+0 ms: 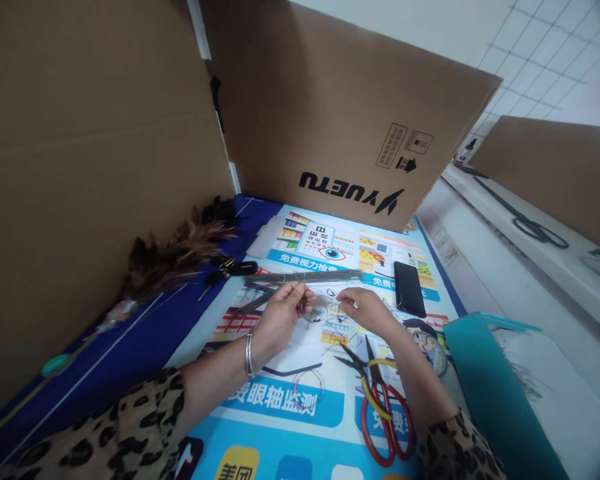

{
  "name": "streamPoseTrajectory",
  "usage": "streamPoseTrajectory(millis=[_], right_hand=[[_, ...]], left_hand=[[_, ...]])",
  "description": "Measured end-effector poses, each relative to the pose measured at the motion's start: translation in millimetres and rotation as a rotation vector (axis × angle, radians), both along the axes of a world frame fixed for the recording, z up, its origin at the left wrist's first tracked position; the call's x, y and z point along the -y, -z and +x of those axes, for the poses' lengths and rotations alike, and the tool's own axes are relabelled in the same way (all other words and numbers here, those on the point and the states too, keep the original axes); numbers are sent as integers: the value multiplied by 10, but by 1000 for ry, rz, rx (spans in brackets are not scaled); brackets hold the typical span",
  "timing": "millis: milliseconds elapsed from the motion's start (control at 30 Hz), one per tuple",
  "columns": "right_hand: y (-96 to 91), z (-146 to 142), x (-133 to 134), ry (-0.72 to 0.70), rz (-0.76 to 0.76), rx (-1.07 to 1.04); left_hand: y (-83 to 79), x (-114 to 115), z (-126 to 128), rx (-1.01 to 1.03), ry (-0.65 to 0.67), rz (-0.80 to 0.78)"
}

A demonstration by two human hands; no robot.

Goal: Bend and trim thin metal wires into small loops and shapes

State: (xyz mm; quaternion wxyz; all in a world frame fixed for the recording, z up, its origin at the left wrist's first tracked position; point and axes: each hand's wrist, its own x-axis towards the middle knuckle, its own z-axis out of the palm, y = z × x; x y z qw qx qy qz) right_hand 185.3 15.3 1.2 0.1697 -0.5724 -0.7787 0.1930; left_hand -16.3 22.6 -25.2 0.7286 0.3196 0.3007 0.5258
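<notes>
Head view: the left hand [286, 308], with a silver bracelet [250, 355] at its wrist, pinches thin wire [322, 304] between thumb and fingers. The right hand [364, 309] faces it across a small gap, thumb and fingertips bent together at the wire's other side; whether they grip any of it, I cannot tell. The wire lies between the two hands, low over the printed table cover [293, 437], with fine curling strands about it.

Just beyond the hands lies a bundle of thin dark rods [307, 276], running sideways. Nearer the body, a pair of scissors [387, 433] with red handles and a pair of pliers [375, 393] with yellow handles lie crossed beside the right forearm. A faint thin loop [309, 390] lies between the forearms.

Farther right are a black phone [409, 289] and, nearer the edge, a teal folder-like thing [500, 393]. To the left, a key fob [243, 268] lies near brown feathers [180, 248], which lean by the cardboard [360, 120] walls. Another pair of scissors [540, 231] lies on the white ledge [505, 213] at far right.
</notes>
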Motion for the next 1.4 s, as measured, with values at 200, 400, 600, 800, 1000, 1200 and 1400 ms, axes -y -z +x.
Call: streamPoseTrajectory(millis=[200, 400, 600, 800, 1000, 1200, 1400], right_hand=[[-99, 4, 50, -59, -33, -78], [-229, -253, 146, -185, -48, 16], [-226, -307, 174, -190, -80, 70], [-138, -253, 157, -220, -127, 25], [-177, -195, 151, -227, -204, -70], [-226, -11, 98, -111, -156, -79], [-220, 426, -28, 331, -78, 433]], left_hand=[[-13, 8, 5, -41, 0, 7], [58, -6, 17, -44, -1, -15], [67, -18, 13, -32, 33, 9], [34, -2, 8, 9, 70, -17], [0, -2, 0, 100, 82, -66], [-8, 2, 14, 85, 63, -21], [29, 22, 28, -49, 2, 11]])
